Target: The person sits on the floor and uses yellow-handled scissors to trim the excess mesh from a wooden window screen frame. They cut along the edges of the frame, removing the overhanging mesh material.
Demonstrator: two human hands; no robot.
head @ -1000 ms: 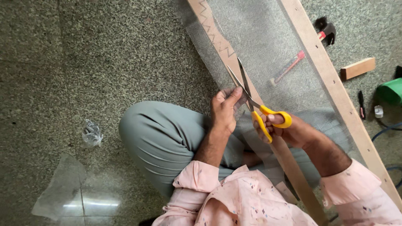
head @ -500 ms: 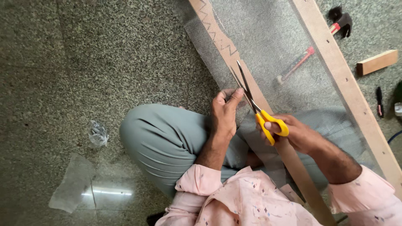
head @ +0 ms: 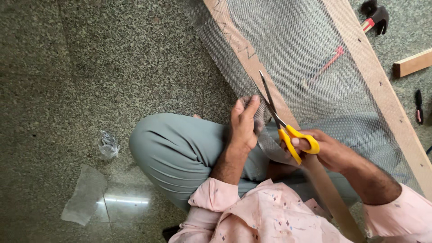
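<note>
Right hand (head: 335, 150) grips yellow scissors (head: 288, 123), blades open, pointing upper left along wood strip (head: 249, 54). Left hand (head: 244, 123) pinches mesh (head: 297, 40) edge just left of blades.

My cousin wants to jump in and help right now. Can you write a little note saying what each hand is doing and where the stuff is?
Right hand: in the yellow-handled scissors, blades open along the wooden frame rail.
Left hand: pinching the loose mesh strip beside the blades.
Mesh lies stretched over the frame.
Done: the strip near the lap hangs cut free.
Left: the mesh edge further up the rail is uncut.
</note>
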